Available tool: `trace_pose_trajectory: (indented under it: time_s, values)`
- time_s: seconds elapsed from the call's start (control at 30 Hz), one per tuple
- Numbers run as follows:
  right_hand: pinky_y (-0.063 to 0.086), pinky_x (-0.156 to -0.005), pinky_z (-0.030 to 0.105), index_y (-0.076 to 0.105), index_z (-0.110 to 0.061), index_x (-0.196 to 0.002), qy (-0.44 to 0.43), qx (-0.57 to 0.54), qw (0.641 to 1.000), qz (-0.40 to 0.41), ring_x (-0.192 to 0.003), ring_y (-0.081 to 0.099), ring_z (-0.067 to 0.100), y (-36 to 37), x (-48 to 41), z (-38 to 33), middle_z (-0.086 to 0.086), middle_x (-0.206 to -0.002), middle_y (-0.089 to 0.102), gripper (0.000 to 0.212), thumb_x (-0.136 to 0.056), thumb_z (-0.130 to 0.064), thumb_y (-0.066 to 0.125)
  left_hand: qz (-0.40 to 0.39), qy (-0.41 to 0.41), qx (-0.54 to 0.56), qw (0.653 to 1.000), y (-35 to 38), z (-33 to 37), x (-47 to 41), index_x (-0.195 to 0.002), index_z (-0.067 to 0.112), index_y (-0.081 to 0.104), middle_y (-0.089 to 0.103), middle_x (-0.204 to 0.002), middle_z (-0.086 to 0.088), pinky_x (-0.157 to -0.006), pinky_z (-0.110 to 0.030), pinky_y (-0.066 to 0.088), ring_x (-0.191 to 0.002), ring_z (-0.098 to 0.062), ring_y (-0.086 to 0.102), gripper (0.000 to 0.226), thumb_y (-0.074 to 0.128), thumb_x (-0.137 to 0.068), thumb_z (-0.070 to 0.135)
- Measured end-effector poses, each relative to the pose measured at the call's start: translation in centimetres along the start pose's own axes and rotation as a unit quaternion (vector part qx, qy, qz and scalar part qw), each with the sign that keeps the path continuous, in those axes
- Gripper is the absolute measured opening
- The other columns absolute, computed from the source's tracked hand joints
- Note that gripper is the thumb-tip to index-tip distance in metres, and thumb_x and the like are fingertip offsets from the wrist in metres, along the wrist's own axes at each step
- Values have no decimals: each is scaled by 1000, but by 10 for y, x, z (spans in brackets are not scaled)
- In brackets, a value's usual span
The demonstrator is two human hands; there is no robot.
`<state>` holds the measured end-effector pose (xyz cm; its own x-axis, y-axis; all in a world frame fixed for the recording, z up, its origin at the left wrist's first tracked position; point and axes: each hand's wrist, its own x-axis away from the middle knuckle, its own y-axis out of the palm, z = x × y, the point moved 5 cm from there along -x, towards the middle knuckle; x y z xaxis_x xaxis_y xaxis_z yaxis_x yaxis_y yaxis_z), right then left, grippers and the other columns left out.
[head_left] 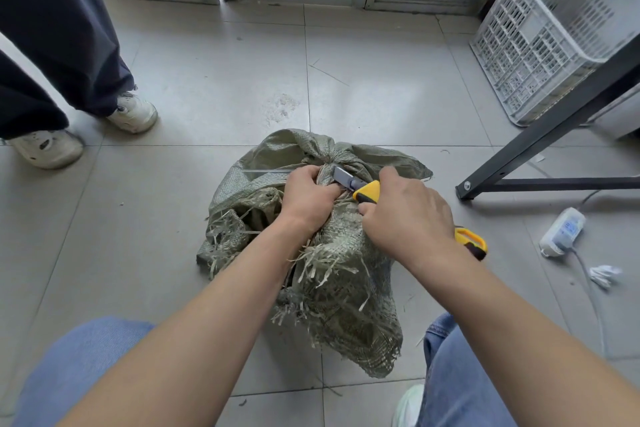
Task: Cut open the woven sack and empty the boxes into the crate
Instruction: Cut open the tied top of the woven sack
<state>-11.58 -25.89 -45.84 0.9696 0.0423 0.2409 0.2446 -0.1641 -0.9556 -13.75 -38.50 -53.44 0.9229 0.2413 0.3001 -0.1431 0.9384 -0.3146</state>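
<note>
Glossy grey tiles (214, 80) under frayed woven sack (346, 305), tied neck.

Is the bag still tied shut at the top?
Yes, tied. The woven sack has its neck bunched into a knot, where the knife blade rests.

A plain storeroom or workroom: grey tiled floor (214, 73), white plastic crate (540, 45), black metal table leg (540, 135).
</note>
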Motion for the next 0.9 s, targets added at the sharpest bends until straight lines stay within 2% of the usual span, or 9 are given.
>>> trace_pose_trajectory:
  time_s: [0.17, 0.27, 0.37, 0.47, 0.6, 0.67, 0.73, 0.83, 0.9]
  values:
    - [30, -67, 33, 43, -15, -115, -28, 51, 994, 96, -102, 60, 33, 1, 6, -1, 9, -110, 61, 26, -93, -25, 51, -12, -2, -1, 1000, -1, 4, -1, -86, -1, 69, 62, -74, -11, -61, -30, 39, -66, -18, 51, 14, 70, -78, 11]
    - [30, -67, 33, 42, -14, -116, -22, 41, 995, 92, -103, 60, 34, 1, 5, -1, 9, -112, 61, 29, -93, -28, 52, -14, 0, -2, 1000, 0, 8, -1, -84, 2, 66, 62, -74, -10, -64, -32, 42, -67, -20, 53, 10, 68, -80, 11]
    - [35, -71, 35, 47, -14, -108, 38, -63, 997, 25, -105, 58, 38, 8, -4, 7, 13, -113, 62, 30, -91, -36, 56, -20, 2, -8, 1000, 0, 12, -2, -80, 7, 63, 62, -73, -8, -63, -32, 44, -64, -19, 53, 2, 64, -81, 8]
    - [37, -73, 34, 50, -16, -85, 98, -218, 971, -25, -99, 57, 32, 11, -15, 14, 11, -103, 63, 26, -82, -38, 63, -18, 13, -10, 1000, 0, 16, -2, -75, 5, 64, 58, -65, -4, -57, -27, 40, -57, -15, 47, 5, 63, -80, 6]
    - [32, -71, 34, 47, -14, -113, 40, -30, 997, 64, -104, 59, 36, -2, -10, 4, 11, -112, 64, 30, -90, -31, 57, -22, 23, -30, 999, 2, 22, -1, -73, 8, 57, 50, -58, 0, -52, -29, 34, -53, -15, 42, 12, 65, -82, 11]
    - [31, -70, 35, 45, -14, -115, 7, 29, 992, 122, -101, 61, 34, -5, -7, -1, 10, -110, 63, 25, -93, -24, 52, -25, 30, -44, 998, 6, 23, -2, -79, 1, 60, 51, -60, -5, -54, -30, 34, -54, -20, 42, 15, 65, -83, 14]
    - [33, -71, 35, 45, -15, -114, -8, 45, 990, 135, -99, 61, 34, -4, -9, -5, 10, -109, 64, 22, -93, -20, 51, -15, 28, -50, 998, 4, 22, -3, -86, -6, 62, 53, -66, -11, -57, -33, 35, -58, -22, 43, 22, 65, -83, 16]
    - [34, -71, 33, 48, -15, -102, 45, -72, 996, 39, -99, 60, 34, -3, -14, 6, 12, -107, 64, 22, -88, -29, 59, -9, 27, -50, 998, 2, 20, -5, -86, -9, 61, 53, -68, -12, -57, -34, 35, -60, -21, 42, 24, 64, -79, 14]
    - [38, -66, 31, 47, -13, -85, 83, -276, 954, -87, -80, 59, 29, 2, -14, 14, 12, -92, 60, 24, -85, -31, 63, -11, 29, -44, 999, 0, 19, -5, -82, -10, 62, 52, -66, -10, -56, -34, 34, -59, -19, 41, 21, 63, -77, 11]
